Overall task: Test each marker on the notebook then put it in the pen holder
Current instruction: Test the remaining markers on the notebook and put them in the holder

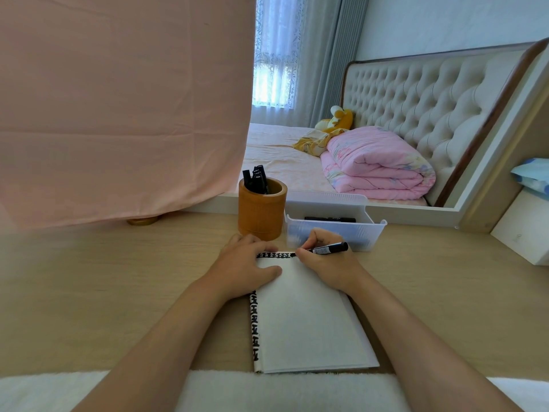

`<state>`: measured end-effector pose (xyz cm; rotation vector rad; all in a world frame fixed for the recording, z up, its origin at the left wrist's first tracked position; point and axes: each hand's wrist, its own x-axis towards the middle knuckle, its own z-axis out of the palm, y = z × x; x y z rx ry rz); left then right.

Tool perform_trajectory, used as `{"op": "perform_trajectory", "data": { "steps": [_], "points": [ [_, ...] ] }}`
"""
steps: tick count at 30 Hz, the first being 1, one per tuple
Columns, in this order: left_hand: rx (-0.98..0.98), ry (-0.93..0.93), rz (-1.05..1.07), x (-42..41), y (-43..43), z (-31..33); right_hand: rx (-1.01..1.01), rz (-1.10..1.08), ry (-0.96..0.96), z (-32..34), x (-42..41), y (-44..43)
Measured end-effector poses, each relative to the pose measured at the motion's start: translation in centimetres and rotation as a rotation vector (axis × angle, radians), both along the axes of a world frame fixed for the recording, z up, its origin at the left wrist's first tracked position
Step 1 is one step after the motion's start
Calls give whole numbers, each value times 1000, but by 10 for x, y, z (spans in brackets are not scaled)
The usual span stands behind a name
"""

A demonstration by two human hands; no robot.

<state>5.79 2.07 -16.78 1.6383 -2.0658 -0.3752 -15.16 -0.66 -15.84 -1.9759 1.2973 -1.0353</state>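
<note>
My right hand [323,263] grips a black marker [328,249]. The fingers are curled round its front part, and its tip touches the far edge of the notebook [306,322], at the right end of a row of black marks there. The body of the marker points to the right and lies nearly flat over the hand.

My left hand [243,267] rests flat on the far left corner of the same page, with the fingers stretched and holding nothing. The notebook lies open on the table [118,278] between my two forearms, and more black marks run down its left edge.

Just behind the left hand stands the brown round pen holder [261,215], with several black markers [257,179] upright in it. Beside it on the right, just behind my right hand, is a white plastic tray [335,230] with one more black marker [329,219] lying inside.

A pink cloth [118,99] hangs behind the table on the left. Further back I see a bed with a folded pink quilt [377,165].
</note>
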Motion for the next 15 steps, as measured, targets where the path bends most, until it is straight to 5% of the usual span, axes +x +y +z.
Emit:
{"op": "perform_trajectory", "data": {
  "steps": [15],
  "points": [
    [-1, -5, -7, 1, 0, 0, 43, -8, 14, 1, -1, -1]
  ]
}}
